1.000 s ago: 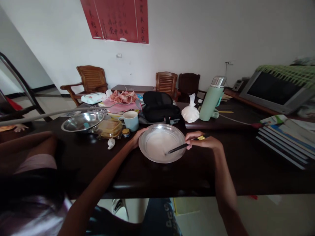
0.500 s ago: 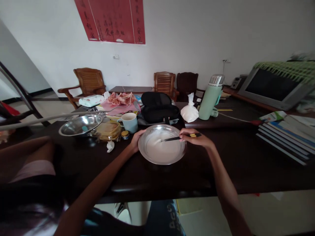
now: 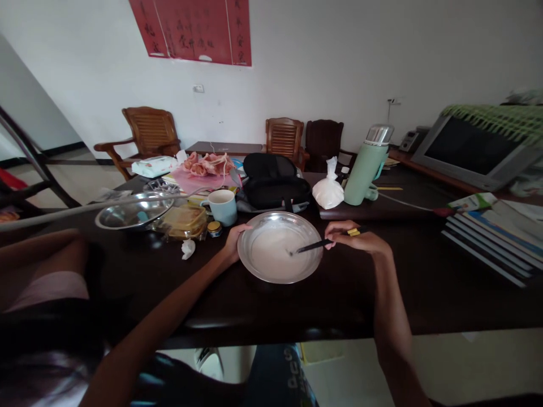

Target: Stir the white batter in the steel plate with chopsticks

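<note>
A round metal bowl (image 3: 249, 265) with a pale, creamy mixture (image 3: 275, 257) in it sits on the dark table in front of me. My left hand (image 3: 236, 242) grips the bowl's left rim, thumb on top and the other fingers partly hidden. In my right hand (image 3: 354, 239), just right of the bowl, are black chopsticks (image 3: 313, 246) with yellowish ends. They slant down to the left, their tips in the mixture near the middle of the bowl. Behind the bowl stands a light blue mug (image 3: 223, 208), and beside it a small jar with a yellow lid (image 3: 214, 229).
A second metal basin (image 3: 112, 219), a plastic-wrapped yellow container (image 3: 184, 220) and a crumpled tissue (image 3: 188, 249) lie left. Behind are a black case (image 3: 271, 183), a tied bag of white powder (image 3: 328, 192) and a green thermos (image 3: 365, 169). Books (image 3: 487, 243) are stacked right. Another person's arm (image 3: 46, 249) rests at left.
My right hand has moved right, away from the bowl's rim, and the chopstick tips have shifted right and slightly nearer me through the mixture. My left hand keeps its hold on the rim.
</note>
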The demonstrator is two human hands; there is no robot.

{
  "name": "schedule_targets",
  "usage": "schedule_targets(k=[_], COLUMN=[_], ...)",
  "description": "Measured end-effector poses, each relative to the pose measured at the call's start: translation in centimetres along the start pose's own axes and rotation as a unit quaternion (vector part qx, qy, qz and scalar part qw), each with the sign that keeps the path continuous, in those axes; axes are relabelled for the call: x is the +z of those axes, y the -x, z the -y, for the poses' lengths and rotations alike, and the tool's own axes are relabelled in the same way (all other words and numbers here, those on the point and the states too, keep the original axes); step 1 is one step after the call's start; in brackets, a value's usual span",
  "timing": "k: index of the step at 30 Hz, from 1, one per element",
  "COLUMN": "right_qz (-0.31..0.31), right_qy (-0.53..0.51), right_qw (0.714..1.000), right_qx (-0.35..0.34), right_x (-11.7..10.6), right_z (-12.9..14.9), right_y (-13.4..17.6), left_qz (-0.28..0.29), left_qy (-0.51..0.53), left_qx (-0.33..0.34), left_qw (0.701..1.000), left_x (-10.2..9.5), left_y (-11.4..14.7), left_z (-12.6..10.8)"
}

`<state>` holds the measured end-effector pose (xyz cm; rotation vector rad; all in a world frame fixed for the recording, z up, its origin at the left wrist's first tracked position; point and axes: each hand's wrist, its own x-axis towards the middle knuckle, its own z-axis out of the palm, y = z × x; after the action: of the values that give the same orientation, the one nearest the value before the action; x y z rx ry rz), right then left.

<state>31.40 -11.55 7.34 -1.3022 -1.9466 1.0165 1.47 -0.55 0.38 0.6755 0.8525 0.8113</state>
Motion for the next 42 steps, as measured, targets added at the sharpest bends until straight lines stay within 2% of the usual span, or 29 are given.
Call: schedule_targets(k=[2, 3, 7, 8, 9, 12, 14, 19, 24, 28, 30, 33, 34, 38, 40, 42], right_qz=[0.045, 0.045, -0.054, -0.063, -0.058, 0.012, 0.027, -0.056, 0.027, -0.067, -0.043, 0.047, 0.045, -0.044, -0.029, 0.018], right_qy=[-0.021, -0.02, 0.041, 0.05, 0.048, 0.024, 0.031, 0.053, 0.036, 0.069, 0.045, -0.001, 0.002, 0.043, 0.04, 0.031], right_qw=[0.999, 0.999, 0.997, 0.997, 0.997, 0.999, 0.998, 0.997, 0.999, 0.995, 0.998, 0.999, 0.998, 0.998, 0.999, 0.999], right_qx=[-0.01, -0.018, -0.022, -0.017, -0.014, -0.025, -0.04, -0.019, -0.026, -0.027, -0.016, -0.025, -0.032, -0.029, -0.021, -0.027], right_x=[0.5, 0.7, 0.4, 0.2, 0.0, 0.3, 0.8, 0.2, 0.2, 0.2, 0.1, 0.6, 0.8, 0.9, 0.5, 0.4], right_z=[0.1, 0.0, -0.5, -0.6, -0.6, -0.2, 0.0, 0.0, 0.0, -0.2, -0.1, 0.3, 0.4, 0.3, 0.2, 0.0], right_y=[-0.3, -0.5, -0.7, -0.5, -0.4, -0.4, -0.7, -0.2, -0.2, -0.4, -0.3, -0.5, -0.7, -0.8, -0.6, -0.6], left_qz=[-0.013, -0.017, -0.023, -0.027, -0.029, -0.029, -0.027, -0.019, -0.014, -0.011, -0.009, -0.016, -0.019, -0.009, -0.012, -0.024], left_qy=[0.003, 0.005, 0.014, 0.016, 0.017, 0.026, 0.035, 0.049, 0.053, 0.059, 0.058, 0.053, 0.052, 0.061, 0.059, 0.053], left_qx=[-0.01, -0.011, -0.012, -0.014, -0.016, -0.018, -0.018, -0.012, -0.013, -0.012, -0.009, -0.015, -0.016, -0.012, -0.017, -0.024], left_qw=[1.0, 1.0, 1.0, 0.999, 0.999, 0.999, 0.999, 0.999, 0.998, 0.998, 0.998, 0.998, 0.998, 0.998, 0.998, 0.998], left_x=[0.0, 0.0, 0.3, 0.4, 0.5, 0.9, 1.1, 1.4, 1.3, 1.3, 1.3, 1.1, 1.1, 1.0, 1.1, 1.1], left_y=[0.0, 0.0, 0.2, 0.3, 0.4, 0.8, 1.1, 1.3, 1.2, 1.2, 1.1, 1.0, 0.9, 0.9, 1.0, 1.1], left_z=[0.0, 0.0, -0.1, -0.1, -0.2, -0.3, -0.4, -0.5, -0.4, -0.4, -0.4, -0.4, -0.4, -0.4, -0.4, -0.4])
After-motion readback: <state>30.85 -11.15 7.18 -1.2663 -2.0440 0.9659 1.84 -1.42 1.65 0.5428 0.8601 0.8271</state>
